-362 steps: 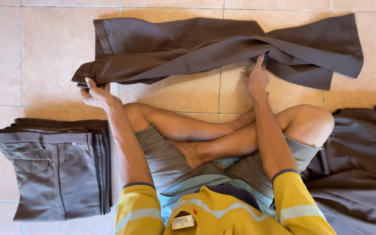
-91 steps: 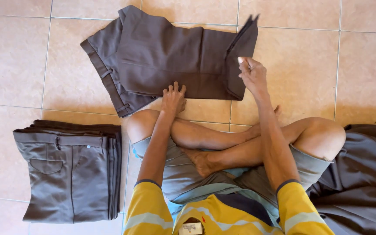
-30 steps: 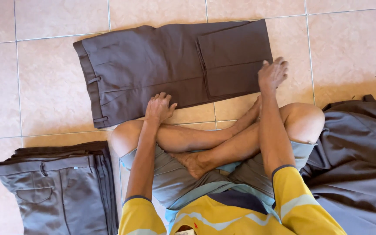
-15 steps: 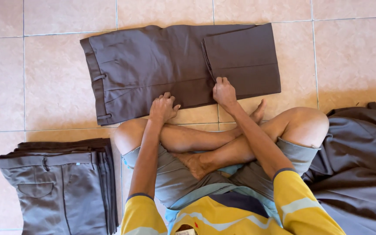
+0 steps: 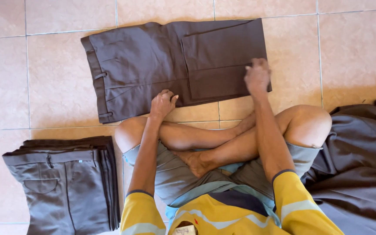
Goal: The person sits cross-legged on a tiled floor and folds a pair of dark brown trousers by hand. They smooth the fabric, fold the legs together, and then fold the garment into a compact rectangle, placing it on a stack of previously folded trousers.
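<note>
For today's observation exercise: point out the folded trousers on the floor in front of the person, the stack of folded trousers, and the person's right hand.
folded trousers [image 5: 144, 65], head view, on the seat panel.
stack of folded trousers [image 5: 66, 191], head view, on the top pair.
right hand [image 5: 257, 77], head view, on its back.

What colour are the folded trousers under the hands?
Dark grey-brown, plain; the folded trousers show best in the head view.

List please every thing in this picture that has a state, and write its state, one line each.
Dark brown trousers: folded, lying flat on the tile floor.
Left hand: resting on the near edge of the trousers.
Right hand: on the folded-over part, blurred.
Stack of trousers: folded, piled neatly.
Heap of dark cloth: unfolded, loose.
</note>
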